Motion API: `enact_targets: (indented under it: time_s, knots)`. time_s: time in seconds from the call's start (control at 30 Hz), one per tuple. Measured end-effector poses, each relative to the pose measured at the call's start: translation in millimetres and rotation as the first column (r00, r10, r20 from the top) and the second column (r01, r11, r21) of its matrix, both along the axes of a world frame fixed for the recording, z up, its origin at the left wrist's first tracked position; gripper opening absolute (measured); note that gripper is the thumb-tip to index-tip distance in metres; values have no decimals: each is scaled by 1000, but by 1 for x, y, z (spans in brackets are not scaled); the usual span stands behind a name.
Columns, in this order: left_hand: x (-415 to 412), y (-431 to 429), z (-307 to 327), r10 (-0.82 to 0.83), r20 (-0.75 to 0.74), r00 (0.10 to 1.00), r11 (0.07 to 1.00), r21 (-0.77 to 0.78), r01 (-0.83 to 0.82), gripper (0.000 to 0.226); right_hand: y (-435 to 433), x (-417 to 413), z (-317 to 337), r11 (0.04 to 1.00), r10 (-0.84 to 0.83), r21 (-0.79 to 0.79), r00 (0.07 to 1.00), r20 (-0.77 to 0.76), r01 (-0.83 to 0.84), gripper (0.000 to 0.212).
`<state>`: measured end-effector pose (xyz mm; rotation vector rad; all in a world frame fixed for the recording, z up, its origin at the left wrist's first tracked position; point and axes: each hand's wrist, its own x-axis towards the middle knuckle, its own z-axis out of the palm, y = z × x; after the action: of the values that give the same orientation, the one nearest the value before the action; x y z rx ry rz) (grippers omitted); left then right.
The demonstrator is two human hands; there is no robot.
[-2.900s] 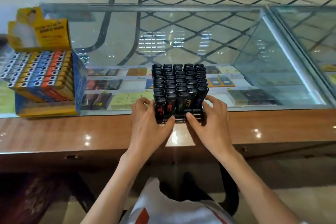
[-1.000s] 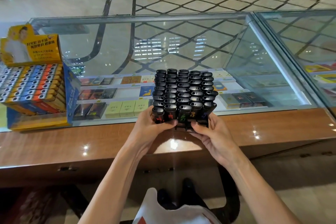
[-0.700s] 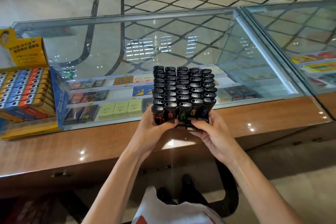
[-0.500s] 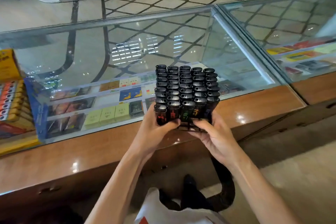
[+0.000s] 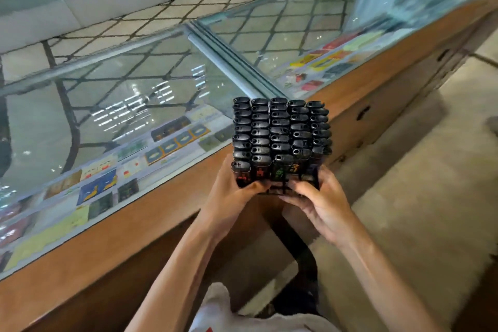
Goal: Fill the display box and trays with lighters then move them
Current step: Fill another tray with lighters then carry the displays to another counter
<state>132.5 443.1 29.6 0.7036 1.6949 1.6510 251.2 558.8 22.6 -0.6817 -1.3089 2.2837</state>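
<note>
Head view: your left hand (image 5: 229, 197) and right hand (image 5: 320, 203) each grip a near corner of the black tray (image 5: 280, 189), thumbs across its front. The tray is packed with rows of black lighters (image 5: 280, 132). You hold it in the air over the wooden edge of the surface (image 5: 134, 224). This looks like the carrying step. Keep the tray level, because the lighters seem to stand loose and a forward tilt could spill the far rows. Support the underside further back and move slowly.
</note>
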Motion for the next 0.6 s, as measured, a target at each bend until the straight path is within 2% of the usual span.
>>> enact_targets:
  time_s: [0.3, 0.43, 0.6]
  knots:
    - [101, 173, -5, -218, -40, 975, 976, -14, 218, 46, 144, 124, 2, 977, -214, 23, 976, 31, 214, 31]
    - [133, 242, -5, -339, -82, 937, 941, -36, 337, 44, 197, 167, -5, 942, -336, 16, 941, 48, 336, 32]
    - [158, 327, -10, -480, -77, 874, 877, -26, 479, 40, 257, 200, -14, 887, -460, 27, 888, -12, 460, 38]
